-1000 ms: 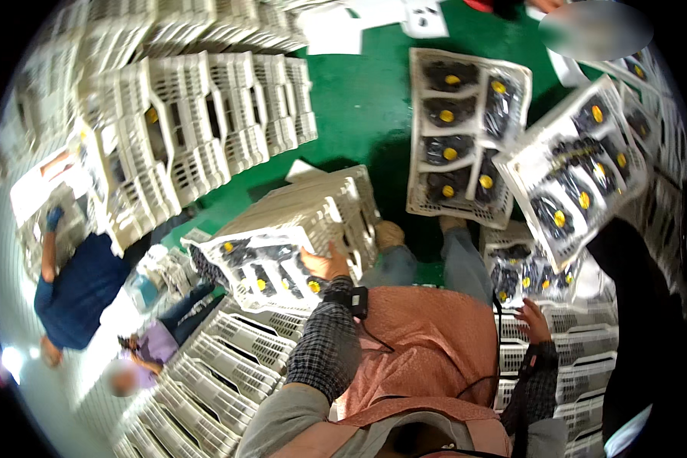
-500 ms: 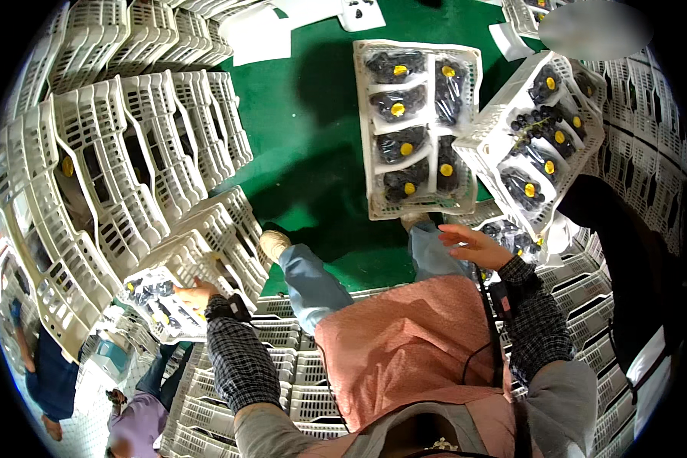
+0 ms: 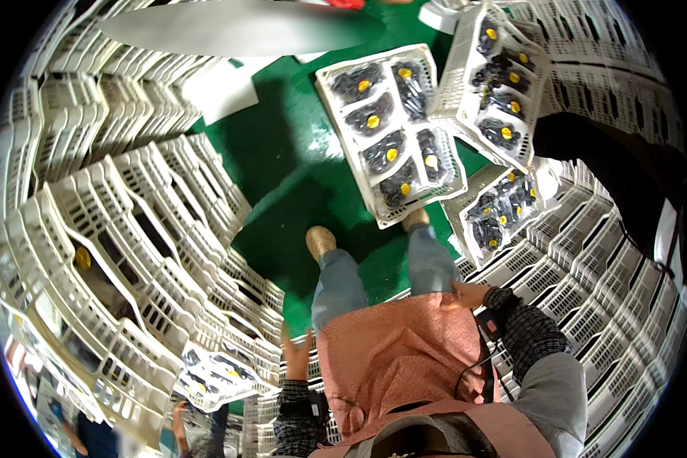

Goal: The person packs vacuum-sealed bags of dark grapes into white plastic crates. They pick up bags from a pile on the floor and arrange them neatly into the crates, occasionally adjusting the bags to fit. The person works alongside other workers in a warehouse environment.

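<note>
My left hand (image 3: 296, 353) is raised beside my pink apron, fingers apart, holding nothing. It is nearest to a white plastic crate (image 3: 214, 374) of dark grape packs with yellow stickers at the lower left. My right hand (image 3: 469, 294) rests against the apron at my right hip with nothing in it. In front of my feet, a white crate of grape packs (image 3: 393, 137) lies on the green floor (image 3: 282, 175). Two more filled crates (image 3: 500, 76) (image 3: 504, 210) sit tilted on the stacks at the right.
Tall stacks of empty white crates (image 3: 130, 229) wall in the left side, and more stacks (image 3: 611, 305) fill the right. A dark-clothed figure (image 3: 626, 175) stands at the right. Part of another person (image 3: 84, 435) shows at the bottom left.
My left hand has come off the lower-left crate and lifted free. My right hand has drawn back from the crates at the right to my hip. The view has swung down and left.
</note>
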Motion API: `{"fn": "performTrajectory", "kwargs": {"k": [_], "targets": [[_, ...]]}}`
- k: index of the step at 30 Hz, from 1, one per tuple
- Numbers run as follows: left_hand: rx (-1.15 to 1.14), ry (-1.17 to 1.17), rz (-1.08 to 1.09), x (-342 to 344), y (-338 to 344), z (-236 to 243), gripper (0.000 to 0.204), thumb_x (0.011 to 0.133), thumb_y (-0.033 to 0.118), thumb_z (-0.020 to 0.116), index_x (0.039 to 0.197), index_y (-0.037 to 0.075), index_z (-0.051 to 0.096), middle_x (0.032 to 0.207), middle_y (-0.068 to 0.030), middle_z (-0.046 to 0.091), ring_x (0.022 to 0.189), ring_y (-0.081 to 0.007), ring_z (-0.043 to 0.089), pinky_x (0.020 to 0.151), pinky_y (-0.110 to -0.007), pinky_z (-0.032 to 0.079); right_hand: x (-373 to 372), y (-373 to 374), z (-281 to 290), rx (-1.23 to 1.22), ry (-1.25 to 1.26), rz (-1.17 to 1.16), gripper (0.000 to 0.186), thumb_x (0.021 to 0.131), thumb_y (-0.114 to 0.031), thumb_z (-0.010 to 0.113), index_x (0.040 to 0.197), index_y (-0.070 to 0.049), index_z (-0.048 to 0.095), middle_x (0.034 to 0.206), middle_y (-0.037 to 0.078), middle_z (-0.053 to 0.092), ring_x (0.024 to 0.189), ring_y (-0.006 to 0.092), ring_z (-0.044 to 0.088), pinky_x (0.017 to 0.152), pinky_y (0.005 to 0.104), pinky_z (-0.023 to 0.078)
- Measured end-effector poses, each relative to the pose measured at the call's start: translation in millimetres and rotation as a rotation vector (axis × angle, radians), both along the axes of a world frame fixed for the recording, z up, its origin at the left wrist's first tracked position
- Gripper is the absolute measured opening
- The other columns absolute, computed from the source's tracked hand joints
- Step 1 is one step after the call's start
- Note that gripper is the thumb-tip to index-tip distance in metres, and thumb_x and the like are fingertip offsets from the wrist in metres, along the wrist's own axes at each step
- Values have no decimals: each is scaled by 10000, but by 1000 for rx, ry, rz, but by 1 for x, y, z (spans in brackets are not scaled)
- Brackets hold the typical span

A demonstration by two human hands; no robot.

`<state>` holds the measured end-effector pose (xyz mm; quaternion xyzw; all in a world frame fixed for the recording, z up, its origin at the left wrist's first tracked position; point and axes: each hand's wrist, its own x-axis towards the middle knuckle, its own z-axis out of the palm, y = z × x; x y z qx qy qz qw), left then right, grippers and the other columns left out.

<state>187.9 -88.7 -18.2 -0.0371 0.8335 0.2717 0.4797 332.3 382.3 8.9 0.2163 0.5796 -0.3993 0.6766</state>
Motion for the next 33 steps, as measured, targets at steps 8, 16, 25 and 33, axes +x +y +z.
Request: {"fn": "performTrajectory", "kwargs": {"k": [8,16,25,33], "targets": [[461,-222,-175,-170,148,-50,626,788,213,707,1293,-14,415,1237,-142,512,1116,-186,487,923,-305,406,-4,63,-78,423,322,-524,749,772,-507,626,1292,-14,408,1120,219,578,1014,324,580,850,383,459],[59,-62,-339,-250,365,-219,680,788,422,648,1210,-71,444,1091,-245,557,973,-286,596,780,-385,502,-62,127,-228,1186,771,-1478,797,707,-488,706,1272,-11,410,1157,224,524,1027,300,564,855,442,449],[275,-140,-183,-181,373,-319,419,798,243,666,1075,-45,541,885,-183,615,680,-307,655,555,-419,571,-99,226,-230,258,638,-2152,619,811,-365,631,1274,-62,355,1074,184,503,979,325,560,804,451,493],[287,9,-147,-175,372,-322,340,738,186,662,960,-61,591,783,-214,639,577,-283,655,500,-359,565,-109,278,-288,291,560,-2235,497,888,-274,494,1277,-30,303,1301,211,336,1128,366,417,919,492,402]]}}
